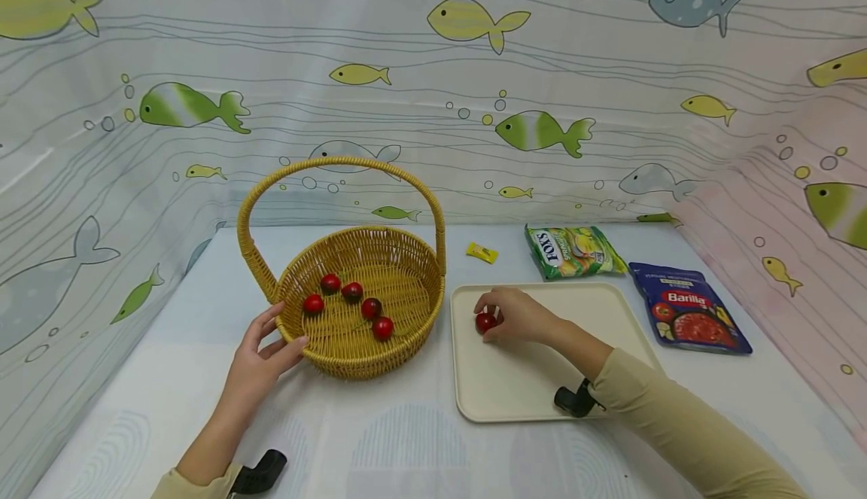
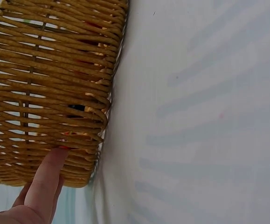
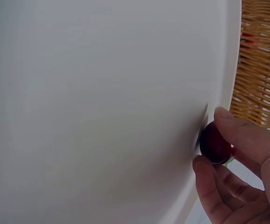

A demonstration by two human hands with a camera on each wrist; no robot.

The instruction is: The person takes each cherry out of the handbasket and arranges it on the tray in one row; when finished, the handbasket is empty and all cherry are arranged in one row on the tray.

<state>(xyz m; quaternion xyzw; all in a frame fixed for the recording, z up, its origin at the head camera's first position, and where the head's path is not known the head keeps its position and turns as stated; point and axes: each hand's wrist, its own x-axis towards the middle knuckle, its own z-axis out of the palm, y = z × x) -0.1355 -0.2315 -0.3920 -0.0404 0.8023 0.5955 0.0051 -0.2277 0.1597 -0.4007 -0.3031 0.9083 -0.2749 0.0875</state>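
Note:
A yellow wicker basket (image 1: pixel 366 363) with a tall arched handle stands left of centre, with several dark red cherries (image 1: pixel 382 328) inside it. My left hand (image 1: pixel 260 356) rests on the basket's near left side, fingers spread along the rim and outer wall. In the left wrist view, one fingertip (image 2: pixel 58 154) touches the outside of the weave. Over the left part of a cream tray (image 1: pixel 521 405), my right hand (image 1: pixel 518 314) pinches a single cherry (image 3: pixel 215 143) between thumb and fingers. The cherry is close over the tray's surface, near its left edge.
Behind the tray lies a green Fox's candy bag (image 1: pixel 572 252), with a small yellow wrapped candy (image 1: pixel 482 252) to its left. A blue Barilla pouch (image 1: pixel 691 307) lies right of the tray. Fish-printed sheeting (image 1: pixel 420 108) walls the table at the back and sides.

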